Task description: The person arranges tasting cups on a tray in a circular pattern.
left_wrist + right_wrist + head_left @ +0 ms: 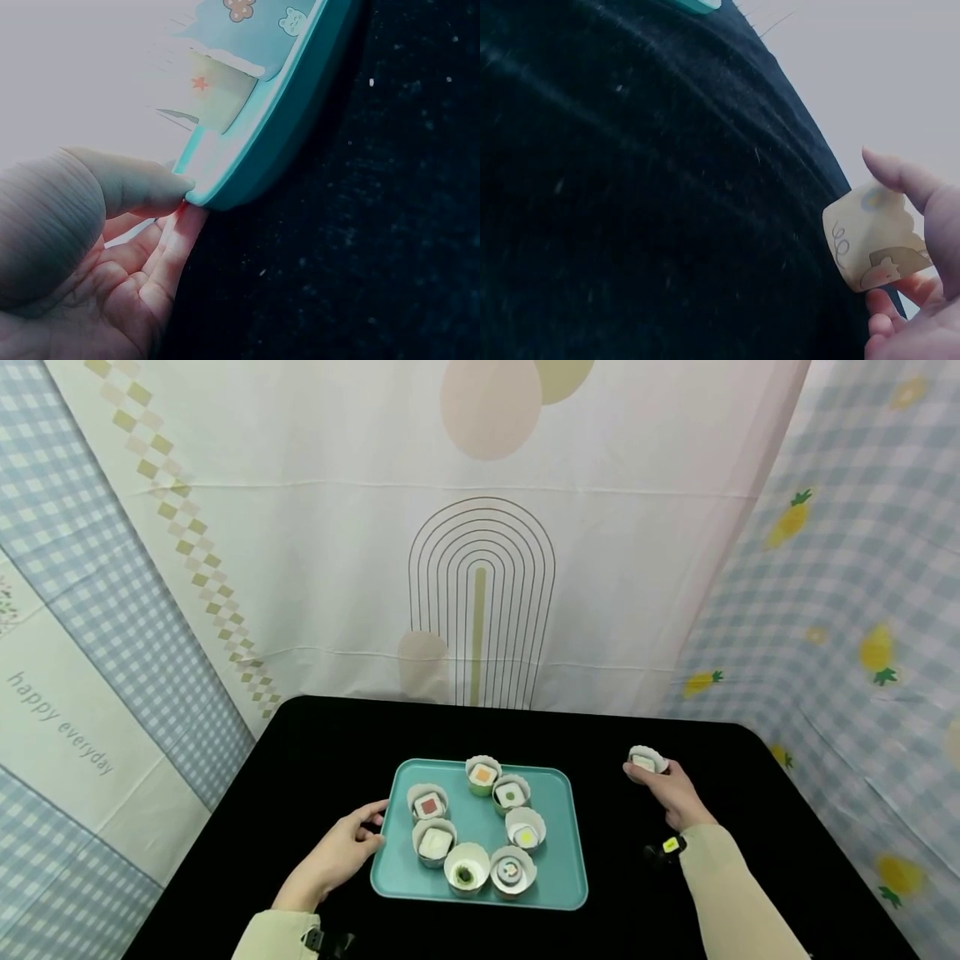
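My left hand [339, 853] pinches the left rim of a teal tray [480, 817]; in the left wrist view the thumb lies over the rim with fingers below it. Off to the tray's right, my right hand [678, 795] holds a small paper baking cup [647, 754] with something whitish inside. Doodle prints show on that cup's side in the right wrist view. Several similar cups form a ring on the tray. Among them are one with a red-brown square [428, 803], one with an orange square [482, 774], and one with a dark green piece [465, 872].
A black cloth-covered table [337, 743] lies under everything. Behind it hangs a pale patterned curtain [337, 568], with blue checked cloth [840, 577] along the right side and more on the left.
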Tool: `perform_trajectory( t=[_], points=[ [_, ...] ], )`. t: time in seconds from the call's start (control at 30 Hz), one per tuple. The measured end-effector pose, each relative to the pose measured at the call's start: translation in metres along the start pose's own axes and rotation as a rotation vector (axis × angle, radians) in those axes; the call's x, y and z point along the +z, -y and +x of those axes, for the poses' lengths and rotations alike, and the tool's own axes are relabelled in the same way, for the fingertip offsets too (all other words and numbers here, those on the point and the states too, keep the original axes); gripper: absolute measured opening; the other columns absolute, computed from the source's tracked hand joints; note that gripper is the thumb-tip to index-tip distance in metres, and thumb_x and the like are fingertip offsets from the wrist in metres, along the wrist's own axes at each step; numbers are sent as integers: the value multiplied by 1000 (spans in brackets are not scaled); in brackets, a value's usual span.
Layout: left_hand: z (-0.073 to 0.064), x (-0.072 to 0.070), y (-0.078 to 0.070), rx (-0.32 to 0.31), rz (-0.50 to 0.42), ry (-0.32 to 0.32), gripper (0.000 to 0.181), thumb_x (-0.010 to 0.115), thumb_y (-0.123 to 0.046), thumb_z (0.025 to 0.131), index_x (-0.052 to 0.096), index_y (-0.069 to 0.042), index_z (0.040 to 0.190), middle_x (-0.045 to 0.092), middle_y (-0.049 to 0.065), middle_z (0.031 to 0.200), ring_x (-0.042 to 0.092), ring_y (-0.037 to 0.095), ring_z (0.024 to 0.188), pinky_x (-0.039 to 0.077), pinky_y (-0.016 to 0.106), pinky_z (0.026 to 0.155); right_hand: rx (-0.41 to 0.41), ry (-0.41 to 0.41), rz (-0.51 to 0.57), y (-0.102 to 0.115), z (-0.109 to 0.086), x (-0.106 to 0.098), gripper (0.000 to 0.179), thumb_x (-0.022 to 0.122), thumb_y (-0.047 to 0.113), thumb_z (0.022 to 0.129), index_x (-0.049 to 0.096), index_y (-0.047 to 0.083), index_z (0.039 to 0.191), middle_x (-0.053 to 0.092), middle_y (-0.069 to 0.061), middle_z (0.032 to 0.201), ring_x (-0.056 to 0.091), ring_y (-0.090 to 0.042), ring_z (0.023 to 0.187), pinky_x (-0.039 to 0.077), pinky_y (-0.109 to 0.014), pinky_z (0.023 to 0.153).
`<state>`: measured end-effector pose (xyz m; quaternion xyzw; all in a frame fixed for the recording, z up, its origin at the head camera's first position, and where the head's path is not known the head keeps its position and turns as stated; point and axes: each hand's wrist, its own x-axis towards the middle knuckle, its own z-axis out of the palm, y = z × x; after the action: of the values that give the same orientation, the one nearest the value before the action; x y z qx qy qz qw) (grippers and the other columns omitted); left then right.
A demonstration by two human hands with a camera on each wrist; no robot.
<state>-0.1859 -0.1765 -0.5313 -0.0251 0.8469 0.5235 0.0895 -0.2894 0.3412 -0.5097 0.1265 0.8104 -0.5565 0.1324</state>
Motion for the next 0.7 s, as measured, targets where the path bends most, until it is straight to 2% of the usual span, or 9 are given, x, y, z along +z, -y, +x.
perform_trajectory(
  t=[0.2, 0.7],
  points=[
    [0, 0, 0, 2, -6, -4, 53, 59, -1, 92, 47, -9, 142, 50, 7, 112, 52, 19, 85, 45, 35, 69, 21, -23, -14, 2, 0, 2, 101, 66, 53, 87, 7, 4, 154, 18, -26, 152, 19, -47, 138, 27, -66, 101],
    [-3, 0, -4, 0, -19, -4, 52, 58, -1, 92, 46, -7, 143, 51, 7, 111, 52, 20, 82, 44, 35, 67, 12, 47, 6, -1, -1, -4, 92, 64, 48, 90, 15, 2, 152, 14, -26, 154, 13, -50, 139, 24, -68, 100]
  ],
)
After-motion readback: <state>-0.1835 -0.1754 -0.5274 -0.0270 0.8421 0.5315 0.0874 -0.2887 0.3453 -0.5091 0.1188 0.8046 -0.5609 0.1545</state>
